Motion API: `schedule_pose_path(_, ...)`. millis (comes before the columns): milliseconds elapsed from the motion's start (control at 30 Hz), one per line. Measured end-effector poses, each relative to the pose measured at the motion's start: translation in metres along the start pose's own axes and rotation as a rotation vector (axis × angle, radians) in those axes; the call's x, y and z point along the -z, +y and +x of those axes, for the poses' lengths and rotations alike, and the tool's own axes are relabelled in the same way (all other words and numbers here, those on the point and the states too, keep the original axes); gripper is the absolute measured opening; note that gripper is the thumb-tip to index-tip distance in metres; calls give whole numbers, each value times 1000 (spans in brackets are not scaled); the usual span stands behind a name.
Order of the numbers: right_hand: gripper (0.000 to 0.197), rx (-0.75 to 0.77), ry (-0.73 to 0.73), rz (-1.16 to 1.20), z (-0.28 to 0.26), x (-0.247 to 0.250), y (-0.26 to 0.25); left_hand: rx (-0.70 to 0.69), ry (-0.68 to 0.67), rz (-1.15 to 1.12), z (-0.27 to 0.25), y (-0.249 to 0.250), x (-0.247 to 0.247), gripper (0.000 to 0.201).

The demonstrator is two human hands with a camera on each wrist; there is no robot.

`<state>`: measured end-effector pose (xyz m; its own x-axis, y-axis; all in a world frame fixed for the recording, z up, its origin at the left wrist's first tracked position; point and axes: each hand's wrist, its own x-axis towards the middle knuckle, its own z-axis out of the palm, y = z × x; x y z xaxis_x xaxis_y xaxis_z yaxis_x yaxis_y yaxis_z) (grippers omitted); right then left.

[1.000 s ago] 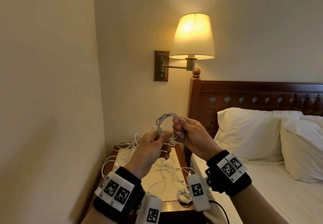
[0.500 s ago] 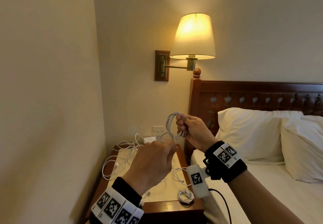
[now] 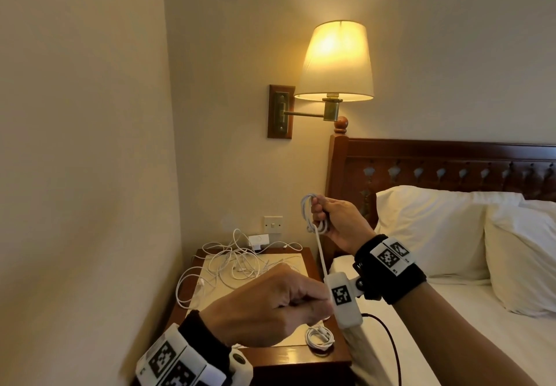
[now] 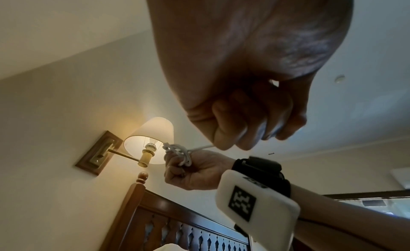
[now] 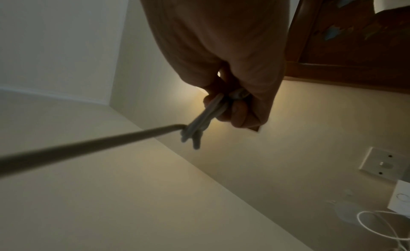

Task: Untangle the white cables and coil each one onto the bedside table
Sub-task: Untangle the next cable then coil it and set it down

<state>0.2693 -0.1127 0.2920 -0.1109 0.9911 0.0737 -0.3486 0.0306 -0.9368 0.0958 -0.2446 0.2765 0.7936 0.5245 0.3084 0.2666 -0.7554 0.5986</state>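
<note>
The left hand (image 3: 270, 307) covered part of the wooden bedside surface (image 3: 310, 358) and the taut white cable's (image 3: 320, 253) end. In the right wrist view that cable (image 5: 88, 146) was blurred and cut off at the left edge.

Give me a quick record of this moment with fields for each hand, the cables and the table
right hand: grips coil, raised above the table
left hand: pinches the coil's free end, pulled taut between the hands
tangle: loose white cables at the table's back left
finished coil: lies at the table's front right corner
table: wooden, between wall and bed
lamp: lit
</note>
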Motion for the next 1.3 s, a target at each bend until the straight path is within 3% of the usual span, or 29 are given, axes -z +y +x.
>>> schedule_pose_path(200,26,56,-32,-10,-6,-5,1,29,14,-73,-2,1,5,29)
schedule_pose_path(500,33,216,-386,-224,-44,-17,4,65,206,68,14,5,66,22)
schedule_pose_path(600,31,205,-404,-243,-42,-14,8,121,370,146,20,11,82,27)
schedule_pose_path(700,29,202,-331,-254,-39,-10,8,167,598,441,21,6,91,28)
schedule_pose_path(800,31,187,-255,-155,-35,-3,6,252,708,549,12,-7,91,21)
schedule_pose_path(933,30,173,-172,69,-32,4,-2,380,602,362,-7,-24,77,16)
schedule_pose_path(1033,29,166,-196,143,-31,1,-6,357,311,243,-12,-30,52,3)
schedule_pose_path(1100,29,151,-235,165,-34,-4,-7,368,167,253,-10,-37,41,22)
schedule_pose_path(1133,28,147,-263,181,-36,-7,-7,386,217,240,-8,-41,40,34)
schedule_pose_path(1200,26,145,-325,209,-40,-10,-7,376,616,129,-2,-45,45,49)
schedule_pose_path(1233,24,144,-353,212,-42,-11,-6,349,817,57,1,-46,49,47)
schedule_pose_path(1267,23,143,-379,207,-43,-12,-5,319,925,-38,4,-45,52,41)
schedule_pose_path(1300,22,143,-399,200,-44,-13,-4,289,950,-130,8,-42,54,34)
